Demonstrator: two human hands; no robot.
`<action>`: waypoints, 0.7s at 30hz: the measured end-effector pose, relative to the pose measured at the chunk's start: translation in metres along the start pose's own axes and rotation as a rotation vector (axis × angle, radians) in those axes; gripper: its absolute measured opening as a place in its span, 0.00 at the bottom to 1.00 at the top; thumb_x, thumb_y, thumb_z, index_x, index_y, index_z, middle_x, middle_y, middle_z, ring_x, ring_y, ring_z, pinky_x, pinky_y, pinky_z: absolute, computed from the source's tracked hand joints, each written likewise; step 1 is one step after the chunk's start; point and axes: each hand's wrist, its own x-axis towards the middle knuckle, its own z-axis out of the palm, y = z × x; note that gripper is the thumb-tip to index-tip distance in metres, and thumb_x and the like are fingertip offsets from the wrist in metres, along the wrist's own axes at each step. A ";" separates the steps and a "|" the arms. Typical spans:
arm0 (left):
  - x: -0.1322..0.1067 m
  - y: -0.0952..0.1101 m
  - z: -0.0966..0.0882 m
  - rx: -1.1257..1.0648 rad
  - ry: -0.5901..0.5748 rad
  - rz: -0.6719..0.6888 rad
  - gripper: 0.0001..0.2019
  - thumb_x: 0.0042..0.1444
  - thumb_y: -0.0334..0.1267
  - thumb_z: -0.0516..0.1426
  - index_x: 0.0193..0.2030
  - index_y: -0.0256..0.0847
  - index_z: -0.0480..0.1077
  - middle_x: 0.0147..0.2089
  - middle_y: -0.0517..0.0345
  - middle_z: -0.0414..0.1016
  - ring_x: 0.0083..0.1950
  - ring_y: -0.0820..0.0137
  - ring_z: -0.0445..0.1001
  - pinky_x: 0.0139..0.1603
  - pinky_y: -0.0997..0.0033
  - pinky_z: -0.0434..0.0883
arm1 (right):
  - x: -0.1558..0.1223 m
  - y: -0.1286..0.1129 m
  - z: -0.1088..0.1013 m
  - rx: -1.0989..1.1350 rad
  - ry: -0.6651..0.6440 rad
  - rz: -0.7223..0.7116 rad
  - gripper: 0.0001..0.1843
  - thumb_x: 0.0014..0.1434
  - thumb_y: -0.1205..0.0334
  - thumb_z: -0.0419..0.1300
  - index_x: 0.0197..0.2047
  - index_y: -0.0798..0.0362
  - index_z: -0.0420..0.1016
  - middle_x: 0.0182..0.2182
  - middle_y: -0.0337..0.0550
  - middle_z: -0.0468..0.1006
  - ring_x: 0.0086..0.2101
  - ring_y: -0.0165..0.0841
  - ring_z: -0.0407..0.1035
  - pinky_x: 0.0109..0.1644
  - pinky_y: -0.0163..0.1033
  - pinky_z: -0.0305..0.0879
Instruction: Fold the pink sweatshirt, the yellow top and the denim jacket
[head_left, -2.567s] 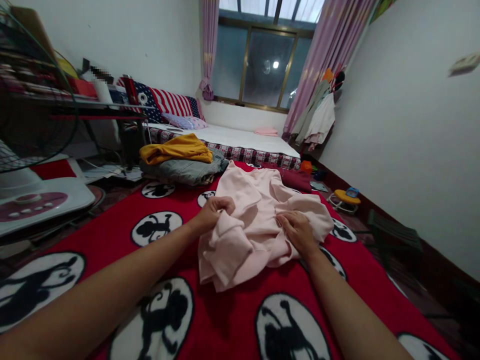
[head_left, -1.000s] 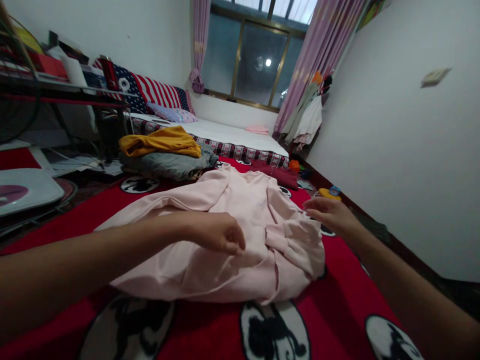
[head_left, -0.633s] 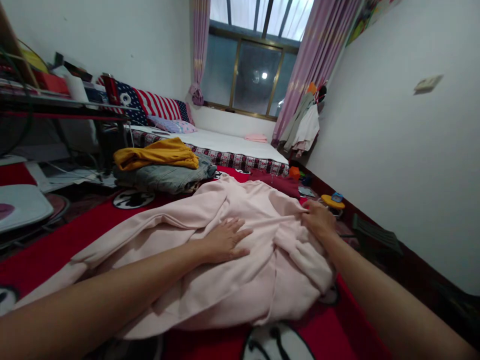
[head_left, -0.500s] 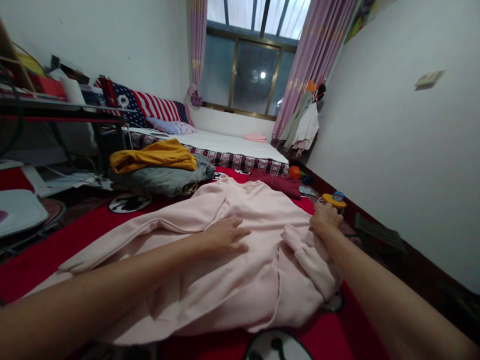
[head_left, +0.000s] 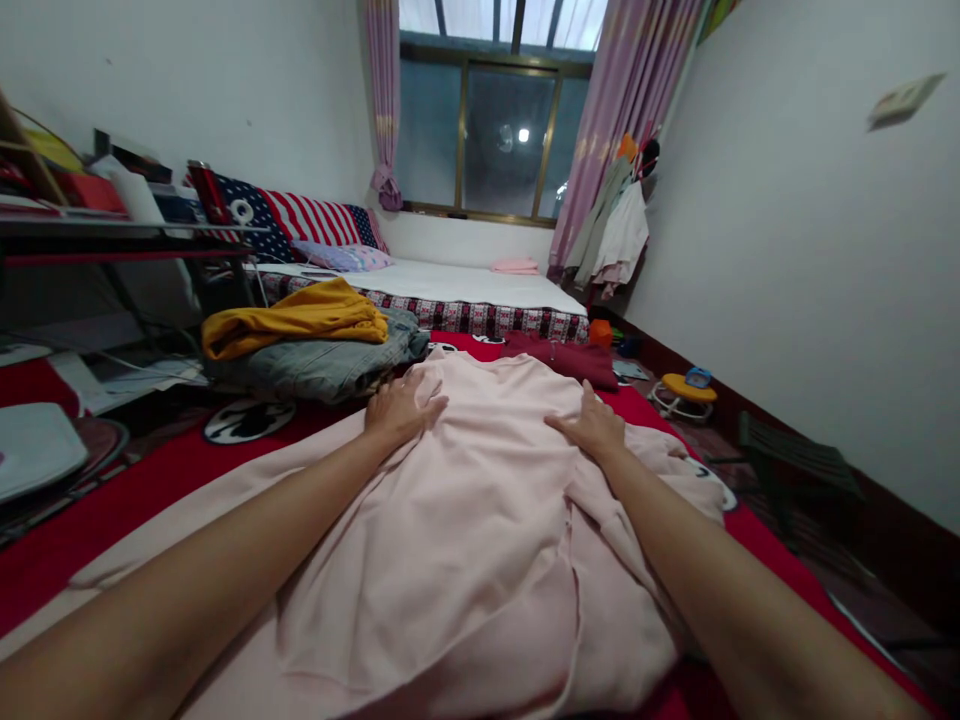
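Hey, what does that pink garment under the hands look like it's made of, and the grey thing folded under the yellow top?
The pink garment looks like a soft, matte knit, perhaps cotton jersey or fleece: it drapes in rounded folds with no sheen. The grey garment looks like denim, going by its stiffer, thicker folds and faded blue-grey tone, though the weave is too small to confirm.

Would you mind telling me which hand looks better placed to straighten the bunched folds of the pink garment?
Probably the right hand: it rests on the pink garment just beside the rumpled folds on that side, while the left hand lies flat on smoother cloth at the opposite edge.
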 end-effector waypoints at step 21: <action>0.026 0.012 -0.100 -0.287 0.414 0.305 0.29 0.58 0.42 0.54 0.64 0.29 0.61 0.61 0.53 0.68 0.61 0.64 0.64 0.64 0.63 0.61 | 0.032 -0.042 -0.121 -0.007 0.355 -0.356 0.25 0.63 0.54 0.55 0.59 0.57 0.68 0.52 0.57 0.73 0.51 0.44 0.66 0.51 0.44 0.58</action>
